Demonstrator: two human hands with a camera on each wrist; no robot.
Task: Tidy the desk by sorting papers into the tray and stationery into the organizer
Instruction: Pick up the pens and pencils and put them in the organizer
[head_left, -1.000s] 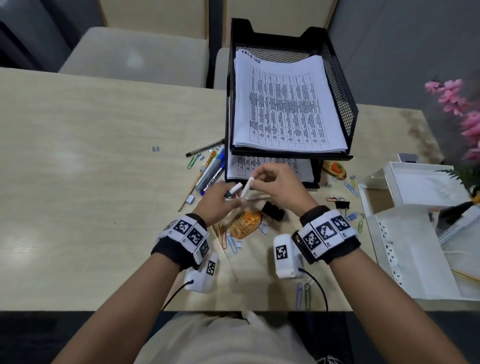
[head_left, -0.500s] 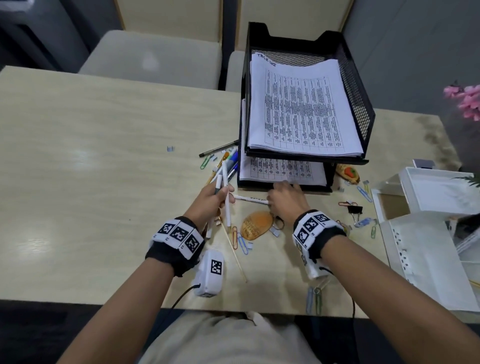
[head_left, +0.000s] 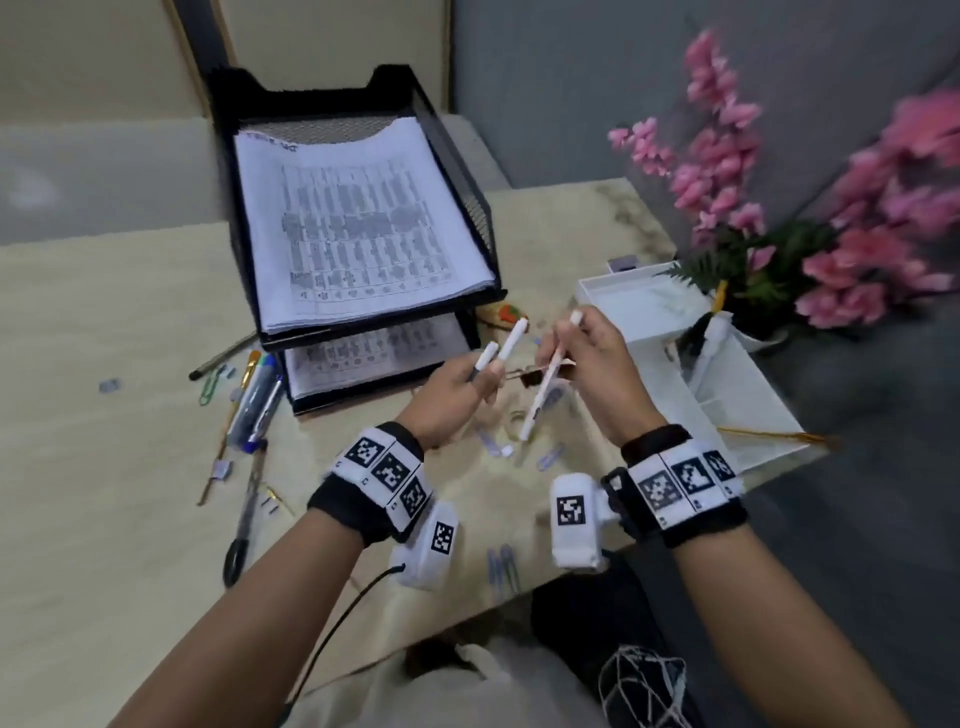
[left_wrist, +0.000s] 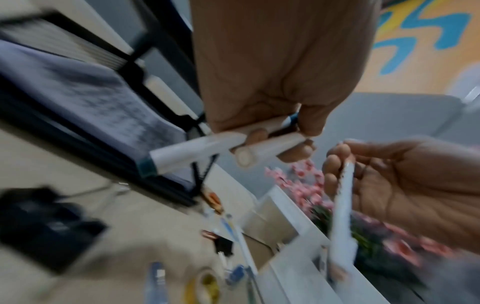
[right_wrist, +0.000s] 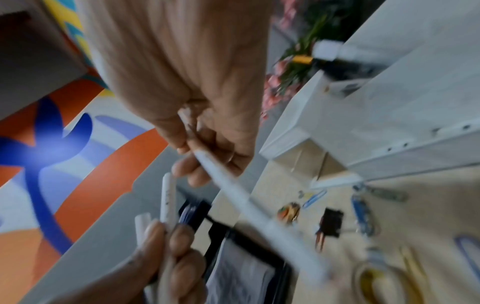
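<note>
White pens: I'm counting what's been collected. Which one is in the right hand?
The long white pen that slants down from the right hand; the left hand holds the other two white pens together.

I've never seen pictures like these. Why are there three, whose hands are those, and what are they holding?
They are one person's hands, tidying a desk. The big picture comes from a camera on the person's head. The other two come from small cameras strapped to each wrist, so they look blurry and close.

The left hand grips two white pens. The right hand pinches one white pen. Papers fill the black tray. More pens and paper clips lie on the desk, beside a white organizer.
</note>
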